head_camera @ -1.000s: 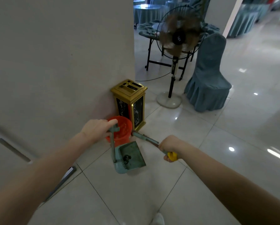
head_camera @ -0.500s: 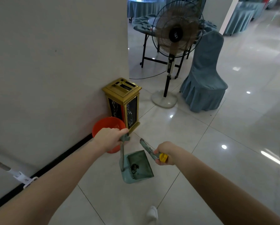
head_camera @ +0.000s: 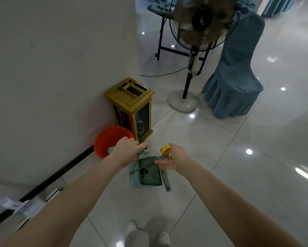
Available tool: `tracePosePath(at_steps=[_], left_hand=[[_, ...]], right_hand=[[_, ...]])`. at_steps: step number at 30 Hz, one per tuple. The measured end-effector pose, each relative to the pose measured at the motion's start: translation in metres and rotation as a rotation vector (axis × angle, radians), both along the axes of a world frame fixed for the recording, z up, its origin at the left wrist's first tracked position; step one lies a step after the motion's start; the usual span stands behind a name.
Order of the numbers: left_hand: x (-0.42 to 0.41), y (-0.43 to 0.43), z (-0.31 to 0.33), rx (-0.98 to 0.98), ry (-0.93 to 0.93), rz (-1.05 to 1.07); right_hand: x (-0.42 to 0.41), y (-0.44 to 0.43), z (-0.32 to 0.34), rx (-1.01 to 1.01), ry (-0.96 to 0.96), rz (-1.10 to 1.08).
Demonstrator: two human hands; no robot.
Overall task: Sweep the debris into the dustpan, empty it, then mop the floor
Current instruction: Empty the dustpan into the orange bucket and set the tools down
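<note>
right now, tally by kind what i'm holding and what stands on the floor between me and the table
held cleaning tools: 2 (dustpan, broom)
containers: 2 (gold bin, red bucket)
pedestal fan: 1
covered chair: 1
total: 6

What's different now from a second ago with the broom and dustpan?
The right hand swung the broom from slanting toward the gold bin to nearly upright, yellow cap on top, beside the dustpan. The left hand still grips the dustpan's handle, and the debris is still in the pan.
</note>
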State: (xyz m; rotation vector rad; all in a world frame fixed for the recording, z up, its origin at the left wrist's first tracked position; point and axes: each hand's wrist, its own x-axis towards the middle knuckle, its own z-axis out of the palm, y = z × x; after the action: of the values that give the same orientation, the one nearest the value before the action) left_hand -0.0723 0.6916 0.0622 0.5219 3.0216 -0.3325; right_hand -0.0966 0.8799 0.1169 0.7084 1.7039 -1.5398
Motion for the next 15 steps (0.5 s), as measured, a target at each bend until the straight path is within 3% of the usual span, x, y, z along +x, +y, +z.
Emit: tracePosePath(at_steps=[9, 12, 15], left_hand=[[-0.096, -0.031, -0.041, 0.018, -0.009, -0.184], [-0.124, -0.039, -0.050, 0.020, -0.005, -0.228], [-0.150, -0.045, -0.069, 0.039, -0.070, -0.218]], right_hand=[[-0.074, -0.037, -0.048, 0.068, 0.148, 0.055], [-0.091, -0.056, -0.063, 0.215, 0.198, 0.189], [-0.104, -0.071, -0.077, 0.224, 0.226, 0.178]])
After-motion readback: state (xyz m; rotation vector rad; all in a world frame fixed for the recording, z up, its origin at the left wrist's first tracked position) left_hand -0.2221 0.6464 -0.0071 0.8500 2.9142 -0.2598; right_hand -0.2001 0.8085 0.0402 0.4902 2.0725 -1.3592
